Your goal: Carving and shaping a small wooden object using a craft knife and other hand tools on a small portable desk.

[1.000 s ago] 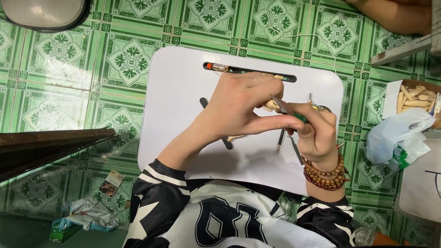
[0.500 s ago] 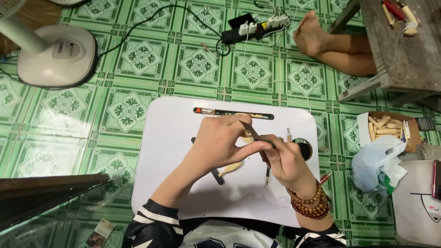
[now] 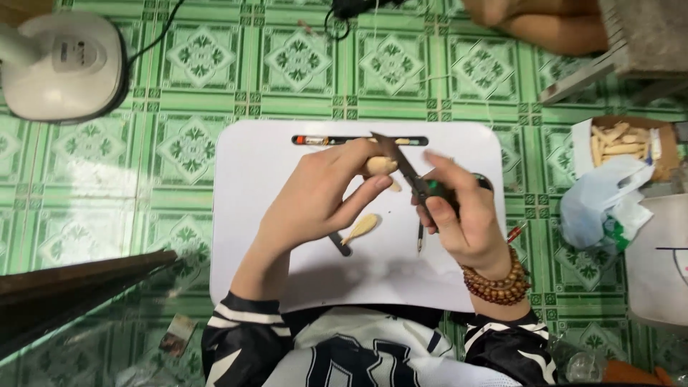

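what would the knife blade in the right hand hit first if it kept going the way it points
Most likely the small pale wooden piece held in the left hand: the knife blade in the right hand points up-left right beside it. Beyond lies the slim tool on the white board; depth is unclear.

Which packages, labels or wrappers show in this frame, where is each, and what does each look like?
Cardboard box: right edge on the floor, open, brown with a white flap, holding pale wooden pieces.
Plastic bag: just below that box, crumpled, pale blue-white with a green patch.
Label on the fan base: top left, small grey rectangle on white plastic.
Small wrapper: bottom left on the floor, flat, brownish print.
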